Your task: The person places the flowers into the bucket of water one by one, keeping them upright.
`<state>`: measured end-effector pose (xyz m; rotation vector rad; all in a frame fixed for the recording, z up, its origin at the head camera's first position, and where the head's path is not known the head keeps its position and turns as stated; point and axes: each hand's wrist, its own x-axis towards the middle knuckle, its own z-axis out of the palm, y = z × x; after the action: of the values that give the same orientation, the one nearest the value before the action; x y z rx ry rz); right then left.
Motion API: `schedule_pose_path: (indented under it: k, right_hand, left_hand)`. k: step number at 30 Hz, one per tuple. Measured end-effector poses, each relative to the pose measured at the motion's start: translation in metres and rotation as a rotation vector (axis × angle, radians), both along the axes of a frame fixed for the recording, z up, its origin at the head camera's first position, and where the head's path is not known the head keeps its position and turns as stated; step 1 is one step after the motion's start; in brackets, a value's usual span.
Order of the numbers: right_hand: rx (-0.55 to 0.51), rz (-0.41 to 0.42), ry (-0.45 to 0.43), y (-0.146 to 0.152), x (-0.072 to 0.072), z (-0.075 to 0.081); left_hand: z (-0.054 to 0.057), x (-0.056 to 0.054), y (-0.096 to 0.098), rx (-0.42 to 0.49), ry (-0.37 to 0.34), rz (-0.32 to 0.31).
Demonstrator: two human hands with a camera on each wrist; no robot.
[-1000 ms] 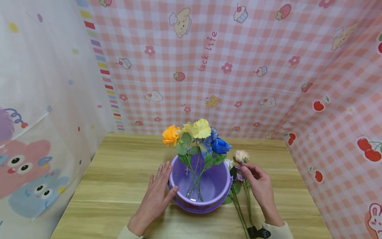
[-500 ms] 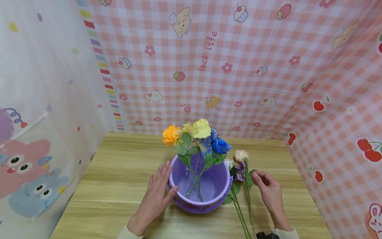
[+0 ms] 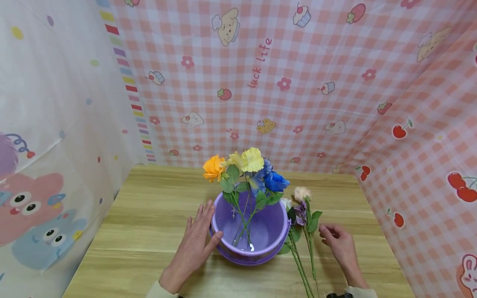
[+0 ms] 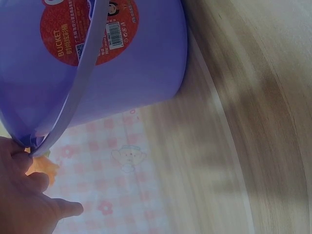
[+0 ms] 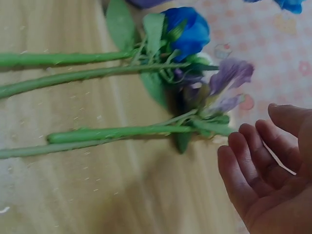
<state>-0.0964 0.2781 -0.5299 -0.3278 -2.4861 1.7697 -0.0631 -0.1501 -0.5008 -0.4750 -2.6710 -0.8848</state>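
Note:
My left hand [image 3: 195, 246] rests with extended fingers against the left rim of a purple bucket [image 3: 268, 234]. The left wrist view catches the bucket's side [image 4: 136, 85], its handle and a red label. Inside stand artificial flowers: an orange rose [image 3: 213, 169], a yellow bloom [image 3: 252, 159] and blue blooms [image 3: 276, 182]. To the right of the bucket lie loose stems with a cream rose [image 3: 302, 193] and a ruffled purple flower [image 3: 299, 213]. Just right of their leaves is my right hand [image 3: 340, 245], loosely curled and holding nothing.
A wood-grain table [image 3: 149, 215] carries everything. Behind it hangs a pink checked cloth [image 3: 238, 111], which continues along the right side; a white cartoon-print cloth [image 3: 74, 136] hangs at the left. A blue rose [image 5: 187, 31] shows beyond the loose stems in the right wrist view.
My right hand has let go of the purple flower and its leaves and drawn back to the right and nearer me. The left hand and bucket have stayed put.

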Motion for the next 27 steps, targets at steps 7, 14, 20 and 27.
schedule_pose_path:
  k: [7,14,20,27]
  right_hand:
    - [0.003,0.035,-0.148,0.004,0.001,-0.015]
    - [0.079,0.051,-0.210,0.006,-0.001,-0.021]
    - [0.175,0.090,-0.237,0.006,-0.001,-0.026]
    - [0.087,0.095,-0.253,0.002,0.000,-0.033]
  left_hand:
    - [0.001,0.000,0.000,0.000,-0.011,-0.001]
    - [-0.001,-0.001,0.000,-0.003,0.013,-0.001]
    - [-0.001,-0.001,0.000,0.000,0.009,-0.002]
    - [0.000,0.000,0.000,0.003,0.006,-0.006]
